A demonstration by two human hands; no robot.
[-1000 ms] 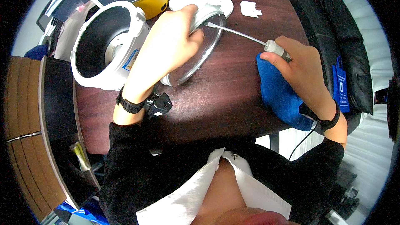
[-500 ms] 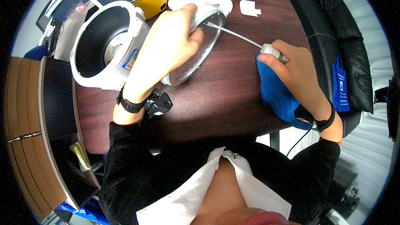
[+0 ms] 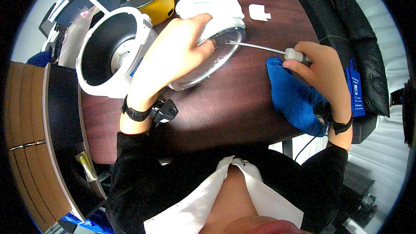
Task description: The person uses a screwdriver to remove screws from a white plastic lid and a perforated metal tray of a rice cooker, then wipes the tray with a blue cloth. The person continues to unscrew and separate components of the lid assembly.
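My left hand (image 3: 180, 45) is closed on the upper rim of a round cooker lid (image 3: 216, 63), which stands tilted on edge with its shiny inner face toward the right. Its fingers behind the rim are partly hidden. In my right hand (image 3: 320, 63) is a screwdriver (image 3: 295, 55), gripped by its grey-white handle. The shaft points left, and its tip lies over the lid's inner face; whether it touches is unclear. Behind the lid is a white rounded cover (image 3: 208, 2). The white cooker body (image 3: 145, 39) lies open beside my left forearm, its dark interior showing.
A yellow pot (image 3: 160, 6) with a dark see-through lid stands at the back left. On the brown table (image 3: 216, 108) are a small white plastic piece (image 3: 258, 12) and, under my right forearm, a blue cloth (image 3: 288, 97). A black sofa (image 3: 355, 47) stands at the right.
The screwdriver tip has shifted from the lid's rim area to over its inner face, and my right hand has moved slightly right. The lid has turned a little, and the whole view has shifted slightly.
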